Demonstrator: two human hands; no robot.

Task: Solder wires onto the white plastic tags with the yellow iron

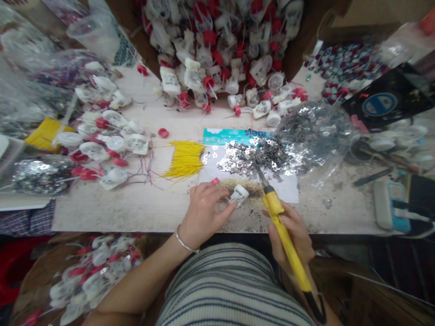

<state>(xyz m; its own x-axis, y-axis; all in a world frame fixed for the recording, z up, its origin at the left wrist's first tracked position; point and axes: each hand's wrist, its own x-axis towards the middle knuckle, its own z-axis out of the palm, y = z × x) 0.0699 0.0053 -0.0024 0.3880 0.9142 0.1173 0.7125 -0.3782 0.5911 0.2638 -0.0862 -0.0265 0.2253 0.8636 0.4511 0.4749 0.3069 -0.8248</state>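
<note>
My left hand (207,208), with a bracelet at its wrist, has its thumb and fingers closed around a small white plastic part (239,194) at the table's front. My right hand (295,231) grips a yellow soldering iron (287,240), whose dark tip points up and left into a pile of small shiny metal pieces (238,156). The pile lies on white paper (288,192) with a teal strip. A bundle of yellow wires (186,159) rests left of the paper. One red cap (163,132) sits above the wires.
White and red parts (108,136) cover the table's left side. More fill a large box (295,50) at the back and a container (30,290) below left. A clear bag (316,136), black box (390,97) and power strip (390,206) stand on the right.
</note>
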